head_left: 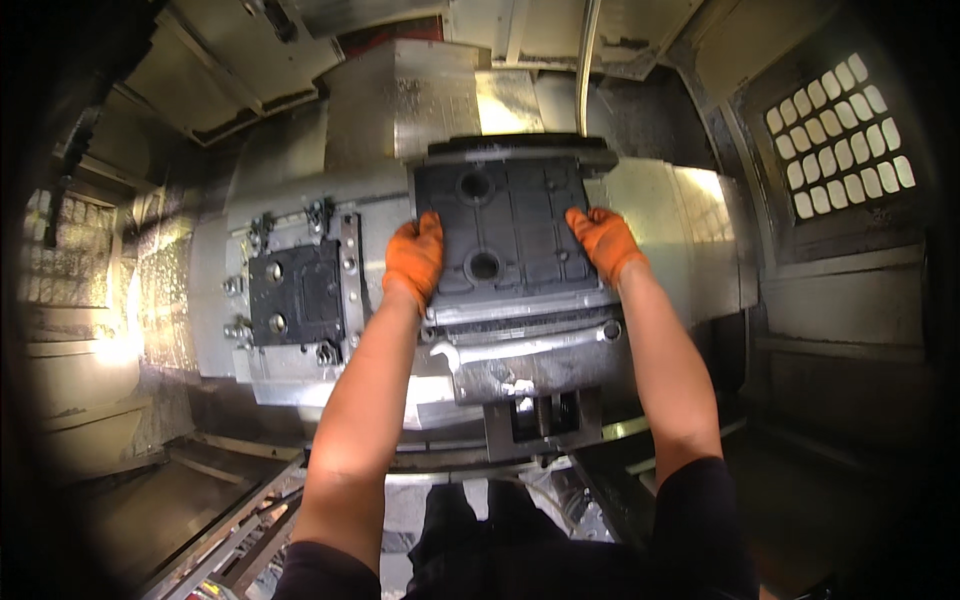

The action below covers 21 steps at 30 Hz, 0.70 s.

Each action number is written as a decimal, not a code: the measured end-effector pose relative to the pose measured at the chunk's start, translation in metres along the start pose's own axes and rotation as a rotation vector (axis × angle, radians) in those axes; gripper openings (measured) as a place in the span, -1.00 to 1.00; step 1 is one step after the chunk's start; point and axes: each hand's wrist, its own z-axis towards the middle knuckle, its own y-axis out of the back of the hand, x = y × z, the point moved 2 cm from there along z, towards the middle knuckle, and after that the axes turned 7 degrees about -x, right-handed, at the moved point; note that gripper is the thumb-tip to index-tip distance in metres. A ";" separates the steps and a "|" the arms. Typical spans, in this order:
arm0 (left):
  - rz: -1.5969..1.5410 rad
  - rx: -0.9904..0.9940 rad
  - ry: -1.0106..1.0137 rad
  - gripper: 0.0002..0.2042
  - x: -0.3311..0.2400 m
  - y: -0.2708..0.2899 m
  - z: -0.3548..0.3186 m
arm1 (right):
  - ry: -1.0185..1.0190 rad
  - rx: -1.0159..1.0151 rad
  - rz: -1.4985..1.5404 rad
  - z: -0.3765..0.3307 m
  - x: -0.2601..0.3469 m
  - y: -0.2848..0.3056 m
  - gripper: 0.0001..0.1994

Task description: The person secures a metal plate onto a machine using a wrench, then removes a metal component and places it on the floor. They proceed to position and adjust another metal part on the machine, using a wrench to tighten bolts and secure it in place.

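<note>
A dark, flat rectangular plate (525, 225) with two round holes along its left side lies over a machine vise (530, 370). Wearing an orange glove, my left hand (414, 258) grips the plate's left edge, thumb on top. Across from it, my right hand (605, 240), also gloved in orange, holds the right edge with its thumb over the upper face. The fingers under the plate are hidden. Behind the plate runs the dark rear jaw (510, 150). Whether the plate rests on the vise or hangs just above it, I cannot tell.
To the left, a smaller dark plate (300, 300) with two holes sits on a metal fixture (270, 385), ringed by several clamps (238, 330). A grated window panel (840, 140) stands at right. Metal walls enclose the work area; a thin pipe (586, 70) hangs behind.
</note>
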 end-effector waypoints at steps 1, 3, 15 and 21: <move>-0.015 -0.016 -0.026 -0.50 -0.003 0.001 -0.005 | -0.046 0.031 -0.021 -0.010 0.013 0.004 -0.38; 0.037 0.019 -0.115 -0.49 0.003 -0.003 0.002 | -0.017 0.066 -0.029 -0.007 0.018 0.012 -0.38; 0.238 0.105 -0.248 -0.51 -0.009 -0.002 0.011 | -0.004 -0.018 -0.177 0.006 0.013 0.014 -0.31; -0.221 0.061 -0.246 -0.45 0.029 0.062 -0.046 | 0.404 -0.474 -0.374 -0.109 0.060 0.036 -0.51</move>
